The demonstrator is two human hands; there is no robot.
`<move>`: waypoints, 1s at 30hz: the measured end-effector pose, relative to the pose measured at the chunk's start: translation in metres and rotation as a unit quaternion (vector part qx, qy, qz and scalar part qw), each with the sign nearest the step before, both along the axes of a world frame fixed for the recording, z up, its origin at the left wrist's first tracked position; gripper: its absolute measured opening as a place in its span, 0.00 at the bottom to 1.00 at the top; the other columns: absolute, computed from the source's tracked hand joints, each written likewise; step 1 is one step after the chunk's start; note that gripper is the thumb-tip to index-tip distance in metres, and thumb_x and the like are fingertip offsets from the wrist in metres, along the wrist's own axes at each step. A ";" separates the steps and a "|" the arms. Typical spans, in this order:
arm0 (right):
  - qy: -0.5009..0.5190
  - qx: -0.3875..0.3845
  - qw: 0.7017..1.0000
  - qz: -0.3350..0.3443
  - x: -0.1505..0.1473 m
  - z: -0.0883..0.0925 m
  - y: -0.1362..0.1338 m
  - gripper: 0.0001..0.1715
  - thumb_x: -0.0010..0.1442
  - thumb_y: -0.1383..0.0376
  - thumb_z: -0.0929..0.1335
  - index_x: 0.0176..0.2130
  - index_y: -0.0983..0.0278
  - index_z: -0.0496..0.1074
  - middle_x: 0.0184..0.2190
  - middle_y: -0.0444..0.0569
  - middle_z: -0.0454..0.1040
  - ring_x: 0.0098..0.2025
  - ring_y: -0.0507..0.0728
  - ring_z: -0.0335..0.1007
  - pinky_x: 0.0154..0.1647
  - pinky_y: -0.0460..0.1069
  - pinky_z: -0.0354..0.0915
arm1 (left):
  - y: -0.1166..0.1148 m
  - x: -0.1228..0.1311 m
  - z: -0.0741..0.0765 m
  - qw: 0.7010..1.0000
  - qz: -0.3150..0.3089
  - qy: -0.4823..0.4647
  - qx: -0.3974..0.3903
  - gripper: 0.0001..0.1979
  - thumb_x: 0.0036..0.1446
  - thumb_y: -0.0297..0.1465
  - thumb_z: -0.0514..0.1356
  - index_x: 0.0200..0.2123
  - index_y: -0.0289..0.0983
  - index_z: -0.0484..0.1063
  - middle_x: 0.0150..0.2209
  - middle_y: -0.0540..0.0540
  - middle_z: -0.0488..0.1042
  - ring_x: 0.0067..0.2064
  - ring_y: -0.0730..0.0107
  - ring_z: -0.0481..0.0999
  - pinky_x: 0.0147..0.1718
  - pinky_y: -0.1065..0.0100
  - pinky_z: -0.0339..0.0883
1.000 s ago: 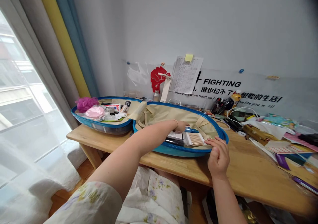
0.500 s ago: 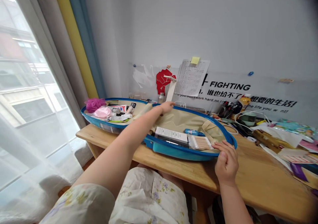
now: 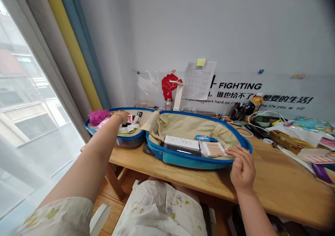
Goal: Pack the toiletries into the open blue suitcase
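Observation:
A blue suitcase (image 3: pixel 188 163) lies spread open, with a beige lining in both halves. My left hand (image 3: pixel 122 115) is over the left half, among a pink mesh bath puff (image 3: pixel 99 117), small white tubes (image 3: pixel 133 126) and packets; its fingertips are hard to make out. At the right half, my right hand (image 3: pixel 243 168) grips the near-right rim, fingers over the edge and thumb outside. Close to those fingers lies a pack of cotton swabs (image 3: pixel 214 149). Beside it are a blue bottle (image 3: pixel 205 138), a white printed box (image 3: pixel 181 142) and a dark flat case (image 3: pixel 180 150).
The suitcase rests on a wooden desk (image 3: pixel 264 176) against a wall. To the right lie a brown pouch (image 3: pixel 286 143), cables, papers and pens, with an orange-labelled bottle (image 3: pixel 256 101) behind. A white lamp stand (image 3: pixel 178 97) stands behind the suitcase. Curtains (image 3: pixel 75 47) hang at left.
My left hand has moved left from the far middle edge of the suitcase to the things in its left half. The right hand stays at the right rim.

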State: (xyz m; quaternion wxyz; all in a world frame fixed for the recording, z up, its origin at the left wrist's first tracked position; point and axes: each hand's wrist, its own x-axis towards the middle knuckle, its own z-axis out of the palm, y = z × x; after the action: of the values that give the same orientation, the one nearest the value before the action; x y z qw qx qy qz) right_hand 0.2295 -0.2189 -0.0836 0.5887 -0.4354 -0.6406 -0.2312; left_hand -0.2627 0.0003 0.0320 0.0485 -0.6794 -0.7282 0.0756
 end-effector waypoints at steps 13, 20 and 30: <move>0.000 -0.002 1.000 -0.004 0.001 -0.003 0.000 0.18 0.65 0.64 0.57 0.37 0.62 0.75 0.37 0.52 0.77 0.51 0.62 0.70 0.55 0.63 0.63 | 0.009 -0.001 -0.006 0.998 -0.042 0.017 -0.032 0.17 0.62 0.38 0.60 0.51 0.36 0.70 0.51 0.42 0.73 0.49 0.62 0.74 0.48 0.55 0.70; 0.002 -0.005 1.000 -0.003 -0.001 -0.001 -0.001 0.18 0.65 0.65 0.57 0.37 0.62 0.74 0.37 0.52 0.77 0.52 0.62 0.69 0.55 0.63 0.62 | -0.013 -0.004 0.024 0.996 -0.040 -0.009 0.077 0.16 0.58 0.36 0.57 0.48 0.41 0.75 0.44 0.44 0.80 0.46 0.61 0.77 0.42 0.72 0.65; 0.029 -0.024 0.999 -0.004 -0.003 0.002 -0.002 0.21 0.66 0.59 0.57 0.34 0.62 0.75 0.35 0.53 0.76 0.50 0.62 0.70 0.53 0.62 0.64 | -0.026 0.108 0.096 0.947 -0.204 -0.084 0.235 0.19 0.67 0.35 0.45 0.57 0.38 0.65 0.56 0.44 0.71 0.56 0.63 0.70 0.53 0.69 0.61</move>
State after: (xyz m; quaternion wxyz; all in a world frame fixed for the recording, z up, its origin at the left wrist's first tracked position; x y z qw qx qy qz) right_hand 0.2262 -0.2209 -0.0812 0.5956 -0.4582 -0.6271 -0.2051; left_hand -0.1546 -0.0262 0.1281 0.1596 -0.7867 -0.5727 -0.1666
